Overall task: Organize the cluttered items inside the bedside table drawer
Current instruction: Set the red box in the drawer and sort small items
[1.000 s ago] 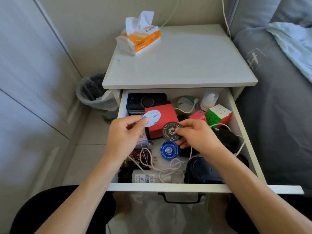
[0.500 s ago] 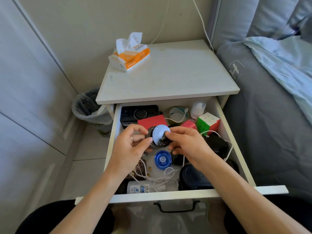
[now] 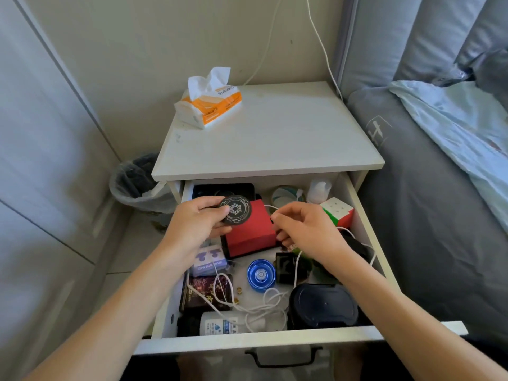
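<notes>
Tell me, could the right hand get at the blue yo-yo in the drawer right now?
Probably yes. The blue yo-yo lies uncovered on the drawer floor, just below the right hand, with nothing stacked on it. Only a white cable curls beside it, and those fingers seem to hold nothing bulky.

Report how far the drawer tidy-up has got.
Barely begun: nothing looks sorted yet. In hand: the left hand holds a black patterned round disc above the red box; the right hand hangs beside it, contents unclear. Left: the tangled white cable, blue yo-yo and black oval case lie jumbled.
</notes>
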The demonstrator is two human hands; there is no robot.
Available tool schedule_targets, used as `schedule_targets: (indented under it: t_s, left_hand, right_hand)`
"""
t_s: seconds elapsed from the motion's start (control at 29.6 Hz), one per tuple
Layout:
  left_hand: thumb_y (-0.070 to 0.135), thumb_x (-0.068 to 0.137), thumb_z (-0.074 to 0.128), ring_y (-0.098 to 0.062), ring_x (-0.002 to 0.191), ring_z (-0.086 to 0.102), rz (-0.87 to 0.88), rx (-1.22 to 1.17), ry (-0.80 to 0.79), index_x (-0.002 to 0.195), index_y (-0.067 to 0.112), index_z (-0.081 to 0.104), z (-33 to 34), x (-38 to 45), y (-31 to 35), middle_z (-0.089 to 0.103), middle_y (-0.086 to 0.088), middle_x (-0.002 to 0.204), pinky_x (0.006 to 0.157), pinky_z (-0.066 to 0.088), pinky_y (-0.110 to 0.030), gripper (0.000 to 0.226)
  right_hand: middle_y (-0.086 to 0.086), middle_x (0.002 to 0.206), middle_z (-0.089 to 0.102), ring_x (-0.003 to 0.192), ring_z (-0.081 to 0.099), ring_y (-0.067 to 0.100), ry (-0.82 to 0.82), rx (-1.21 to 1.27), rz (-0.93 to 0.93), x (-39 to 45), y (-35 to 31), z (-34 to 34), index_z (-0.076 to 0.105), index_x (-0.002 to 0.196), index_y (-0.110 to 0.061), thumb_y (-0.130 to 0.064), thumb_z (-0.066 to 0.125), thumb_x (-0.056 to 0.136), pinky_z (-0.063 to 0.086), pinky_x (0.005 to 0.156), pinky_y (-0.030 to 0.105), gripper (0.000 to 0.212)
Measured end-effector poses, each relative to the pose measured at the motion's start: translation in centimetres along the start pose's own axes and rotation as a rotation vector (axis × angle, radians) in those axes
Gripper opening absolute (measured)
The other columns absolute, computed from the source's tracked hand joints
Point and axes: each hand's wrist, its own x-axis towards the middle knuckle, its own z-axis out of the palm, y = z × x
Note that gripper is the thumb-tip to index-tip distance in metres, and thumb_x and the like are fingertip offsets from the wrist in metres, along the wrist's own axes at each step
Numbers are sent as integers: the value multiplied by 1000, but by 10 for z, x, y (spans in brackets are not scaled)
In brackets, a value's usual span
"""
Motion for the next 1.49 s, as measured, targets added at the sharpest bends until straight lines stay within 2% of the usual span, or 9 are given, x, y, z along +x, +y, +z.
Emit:
schedule_targets:
  t_s: [0.17,0.27,0.41,0.64,0.78,0.91,0.98,1.32,1.49]
  left_hand:
    - [-5,92,64,-20,68,74,-168,-237,137,103,-2,64,-28,40,-8,74,-17,88,54,58,-21,11]
    - [-5,90,67,-19,64,74,-163,-223,171,101,-2,64,-32,56,-14,72,-17,89,53,57,-21,12]
    - [-4,90,69,-19,67,73,-111,-156,194,99,3,63,-30,82,-19,70,-14,88,53,57,-21,12]
    - [-4,90,68,-21,83,66,-37,-8,122,95,4,63,-20,119,-14,64,-11,95,53,55,-16,11]
    - [-7,88,70,-21,79,64,-72,-20,172,99,1,65,-18,131,-16,62,-12,93,49,55,-17,15]
    - [12,93,69,-15,56,69,28,433,165,106,9,72,-15,129,-21,67,-1,79,57,59,-25,14]
    - [19,94,68,-24,64,72,108,611,187,96,15,73,-13,125,-22,65,3,70,65,61,-33,7]
    - [20,97,64,-28,93,68,232,757,255,120,-1,63,-6,112,-22,71,-17,103,74,46,-28,31]
    - [29,87,75,-20,102,63,290,770,217,126,4,64,-4,101,-25,69,-9,114,80,41,-23,47]
  right_hand:
    - [-18,84,69,84,62,-2,-33,-465,-179,41,-17,11,70,91,-32,-34,59,90,44,66,11,11]
    - [-2,119,65,112,58,15,-152,-662,-241,62,-22,32,64,120,-23,-36,56,94,45,90,26,30]
    - [9,123,56,120,47,28,-228,-873,-263,77,-16,51,61,126,-21,-33,53,96,43,99,37,33]
    - [-1,105,49,91,55,21,-191,-734,-261,59,2,57,52,116,-23,-37,55,96,46,76,32,24]
    - [-4,106,52,95,53,17,-280,-699,-240,57,0,51,53,111,-25,-35,62,93,44,81,30,22]
    - [-6,104,52,96,52,13,-345,-699,-242,52,-6,47,55,106,-27,-32,67,89,45,84,30,21]
    - [-7,105,53,96,52,11,-369,-710,-239,50,-9,44,56,104,-26,-31,68,88,44,80,26,20]
    - [-7,107,57,97,55,11,-434,-711,-169,36,-11,34,57,103,-25,-28,68,89,50,86,31,18]
    - [-6,107,57,97,55,12,-405,-703,-169,31,-8,33,58,104,-25,-30,67,90,49,86,32,18]
